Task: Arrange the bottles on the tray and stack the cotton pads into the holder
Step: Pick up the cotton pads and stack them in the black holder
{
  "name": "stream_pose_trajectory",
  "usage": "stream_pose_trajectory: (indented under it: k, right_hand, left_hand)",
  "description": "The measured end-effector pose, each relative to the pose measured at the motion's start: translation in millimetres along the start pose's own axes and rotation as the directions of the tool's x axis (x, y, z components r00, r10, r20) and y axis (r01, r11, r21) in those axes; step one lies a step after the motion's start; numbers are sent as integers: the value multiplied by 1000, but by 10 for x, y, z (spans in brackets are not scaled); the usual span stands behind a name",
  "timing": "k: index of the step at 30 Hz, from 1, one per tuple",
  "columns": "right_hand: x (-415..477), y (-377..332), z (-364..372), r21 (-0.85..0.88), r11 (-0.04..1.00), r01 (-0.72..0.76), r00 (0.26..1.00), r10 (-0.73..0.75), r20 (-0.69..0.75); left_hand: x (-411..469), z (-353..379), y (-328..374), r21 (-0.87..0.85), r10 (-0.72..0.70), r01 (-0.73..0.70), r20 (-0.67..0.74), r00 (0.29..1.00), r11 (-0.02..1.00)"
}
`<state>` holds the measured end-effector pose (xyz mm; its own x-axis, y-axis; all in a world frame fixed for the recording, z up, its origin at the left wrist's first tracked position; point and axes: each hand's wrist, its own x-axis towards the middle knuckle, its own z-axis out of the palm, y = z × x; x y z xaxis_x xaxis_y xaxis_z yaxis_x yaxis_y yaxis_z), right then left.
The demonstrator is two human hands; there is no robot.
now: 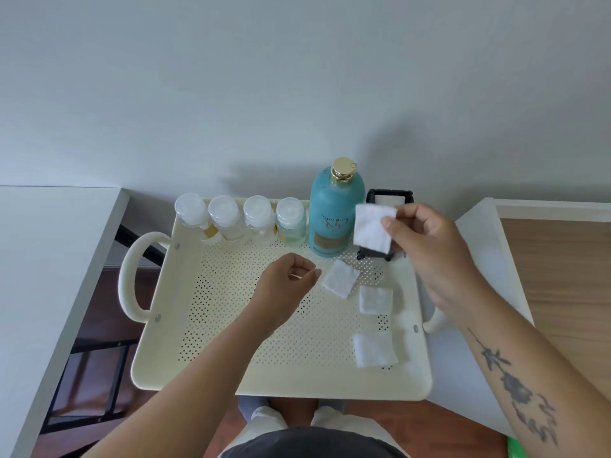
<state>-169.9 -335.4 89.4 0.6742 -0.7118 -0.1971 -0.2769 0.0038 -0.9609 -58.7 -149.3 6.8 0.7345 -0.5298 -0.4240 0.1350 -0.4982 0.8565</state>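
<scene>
1. Right hand point(426, 239) pinches one cotton pad point(375, 231) in front of the holder point(373, 195); left hand point(287, 285) loosely curled, empty.
2. Bottles point(239, 219) lined up beyond left hand on tray point(231, 325): looks done.
3. Three loose pads point(376, 299) between the hands still to stack.

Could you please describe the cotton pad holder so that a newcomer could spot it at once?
Start at the cream perforated tray and go to its far right corner. There, right of the tall teal bottle, stands the holder. It is the only black thing on the tray, an open frame with white inside.
</scene>
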Motion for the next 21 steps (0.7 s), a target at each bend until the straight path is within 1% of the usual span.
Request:
stream_pose_trajectory:
  k: [2,3,6,9,11,14,17,21]
  right_hand:
    - [124,-41,-85,-63,997,48,997,-51,-59]
    - [188,-49,-120,-105,992,66,994,-75,-81]
    - [362,-18,-192,-221,974,53,992,-77,-105]
    - [484,41,-198,-282,959,34,994,-63,-92]
    - [529,68,-182,-353,934,64,992,-98,-80]
    - [559,110,-170,-491,859,144,979,-197,-59]
    - [572,131,-174,-568,799,199,965,-262,-31]
    - [573,138,-196,-632,741,228,953,-304,-13]
  left_hand:
    - [70,34,-102,165,19,-12,-39,999,986]
    - [99,45,-138,220,30,-18,-52,998,975]
    - [177,100,-200,311,59,-46,-33,998,949]
    - [245,195,-184,400,87,-77,-7,996,913]
    - [288,272,-153,435,98,-84,-10,995,897]
    - [341,398,-116,454,82,-62,-25,996,889]
    - [377,503,-89,468,62,-35,-42,997,883]
    - [395,604,-83,472,22,6,-55,998,882]
